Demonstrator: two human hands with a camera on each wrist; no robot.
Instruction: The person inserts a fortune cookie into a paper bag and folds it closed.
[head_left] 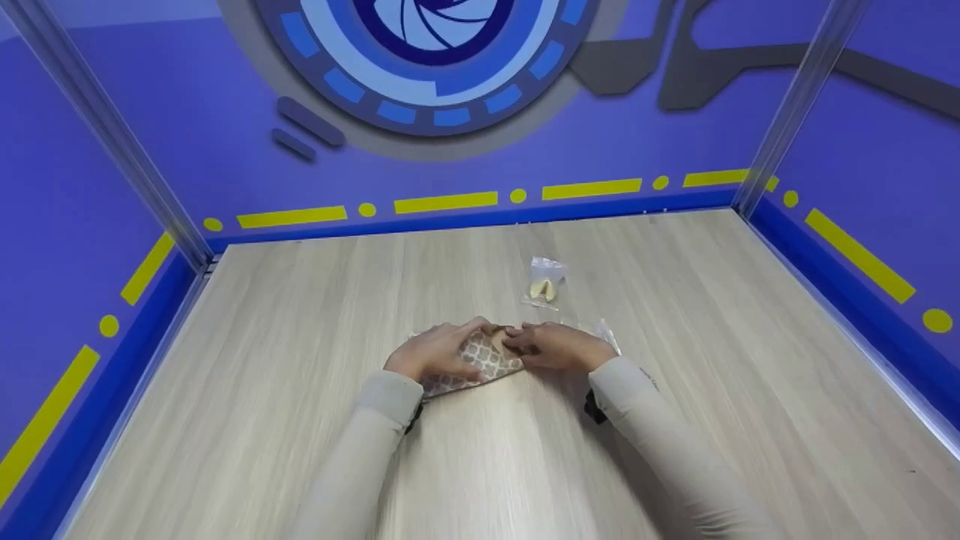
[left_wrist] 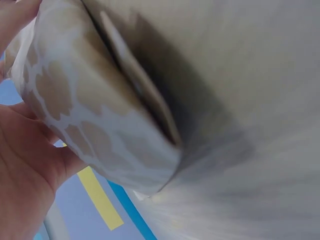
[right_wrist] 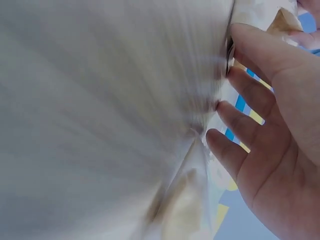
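A tan-and-white patterned folded paper piece (head_left: 484, 358), perhaps a bag, lies on the table between both hands. My left hand (head_left: 439, 351) grips its left part, with thumb and fingers spread around it. A brown inner side shows near its right end, where my right hand (head_left: 559, 346) pinches the edge between thumb and index finger. In the left wrist view, the folded paper (left_wrist: 95, 110) gapes slightly at one edge. Beside my right hand lies a clear wrapper (head_left: 606, 334), mostly hidden by the hand; the right wrist view shows a tan fortune cookie (right_wrist: 182, 210) in it.
A fortune cookie (head_left: 544, 289) in a clear wrapper lies farther back on the wood-grain table (head_left: 300, 315). Blue printed walls (head_left: 187, 135) enclose the table at the back and both sides, with metal posts (head_left: 795, 97) at the back corners.
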